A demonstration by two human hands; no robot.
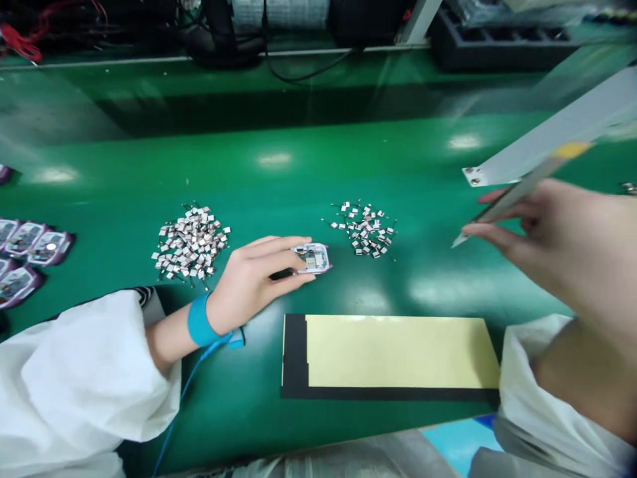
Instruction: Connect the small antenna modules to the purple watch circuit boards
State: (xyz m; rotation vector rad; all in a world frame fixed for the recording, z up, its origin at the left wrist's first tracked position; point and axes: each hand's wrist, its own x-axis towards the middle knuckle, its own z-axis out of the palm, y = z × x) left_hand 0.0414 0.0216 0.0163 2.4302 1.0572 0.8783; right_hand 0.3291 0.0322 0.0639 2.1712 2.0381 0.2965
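Note:
My left hand (261,275), with a blue wrist strap (200,320) at its wrist, holds a small pale housing with an exposed circuit board (314,257) between thumb and fingers, just above or on the green table. Over at the right, my right hand (542,232) is raised and closed around grey tweezers (517,189) with a yellow end. Their pale tip points down and left, blurred by motion. Between the hands lies a loose pile of tiny silvery parts with short leads (368,229). A larger pile of the same parts (192,242) lies left of my left hand.
A yellow sheet on black backing (398,352) lies near the front edge. Several purple-rimmed housings (47,245) sit at the far left. A metal bracket (552,133) slants in at right. Cables (308,76) and a black compartment tray (497,46) are at the back.

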